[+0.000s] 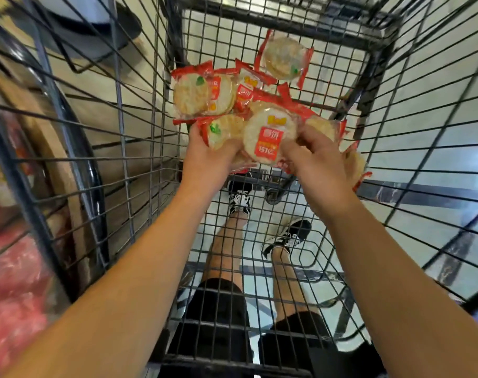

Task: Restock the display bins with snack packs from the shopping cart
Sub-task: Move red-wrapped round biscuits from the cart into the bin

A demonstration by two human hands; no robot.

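Observation:
Several red-and-clear snack packs of round rice crackers lie in a heap on the wire floor of the shopping cart. One pack lies apart at the far end. My left hand reaches in from below and grips packs at the near edge of the heap. My right hand holds the large front pack with its fingers curled round it; more packs stick out on its right side.
The cart's wire side walls rise left and right of my arms. A round display bin with red packs stands outside the cart at the lower left. My legs and shoes show through the cart floor on pale tiles.

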